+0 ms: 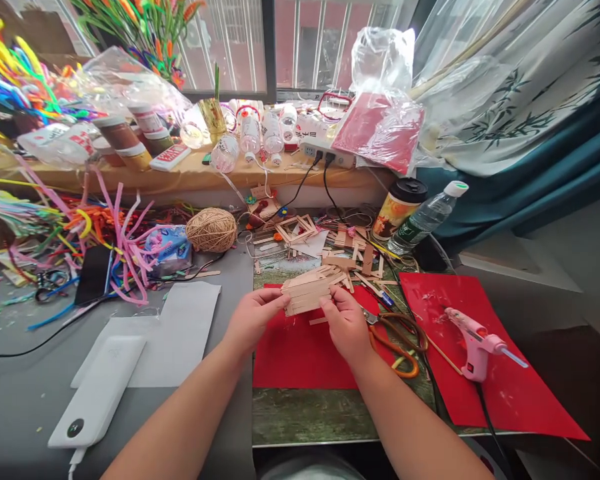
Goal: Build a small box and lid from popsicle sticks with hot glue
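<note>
A flat panel of pale wooden craft sticks (pixel 307 292) sits in my grip — left hand (pixel 253 320) and right hand (pixel 346 323) pinching its ends — above the red felt sheet (pixel 300 357) on the worktop (pixel 310 413).

Bright daylight from the window (pixel 240 47), soft shadows, edges bowed.

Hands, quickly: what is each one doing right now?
Left hand: closed on the wooden stick panel, left end.
Right hand: closed on its right end.
</note>
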A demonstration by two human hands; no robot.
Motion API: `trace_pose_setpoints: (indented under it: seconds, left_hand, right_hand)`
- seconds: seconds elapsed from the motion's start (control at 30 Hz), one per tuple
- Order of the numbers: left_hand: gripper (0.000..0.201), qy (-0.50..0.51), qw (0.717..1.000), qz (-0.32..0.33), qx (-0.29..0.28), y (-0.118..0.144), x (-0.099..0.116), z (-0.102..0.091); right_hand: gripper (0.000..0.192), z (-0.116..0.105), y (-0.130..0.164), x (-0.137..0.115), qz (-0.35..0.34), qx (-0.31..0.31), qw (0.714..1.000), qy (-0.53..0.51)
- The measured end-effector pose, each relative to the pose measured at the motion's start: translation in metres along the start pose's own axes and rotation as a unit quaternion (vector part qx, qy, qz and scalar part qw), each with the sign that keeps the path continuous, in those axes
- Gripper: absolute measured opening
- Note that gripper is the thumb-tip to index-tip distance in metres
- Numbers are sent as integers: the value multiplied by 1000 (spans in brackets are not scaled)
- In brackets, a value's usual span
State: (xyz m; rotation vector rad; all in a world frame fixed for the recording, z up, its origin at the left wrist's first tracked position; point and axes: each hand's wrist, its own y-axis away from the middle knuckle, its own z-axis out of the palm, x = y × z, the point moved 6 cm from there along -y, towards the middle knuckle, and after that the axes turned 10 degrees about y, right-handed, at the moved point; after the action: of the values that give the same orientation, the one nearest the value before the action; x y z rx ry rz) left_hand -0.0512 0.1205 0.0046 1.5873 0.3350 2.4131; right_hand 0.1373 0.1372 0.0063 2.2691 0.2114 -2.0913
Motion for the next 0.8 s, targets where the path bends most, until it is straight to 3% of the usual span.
trace_pose_setpoints:
  seconds: [0.6,0.8]
  left_hand:
    - [37,-38,997,52,34,1,2,-1]
    - [39,-11,999,41,3,2,0,2]
  right_hand:
    - [29,1,1,2,-29,2,1000,-7]
    - [23,-1,0,-1,-54,15,998,-12]
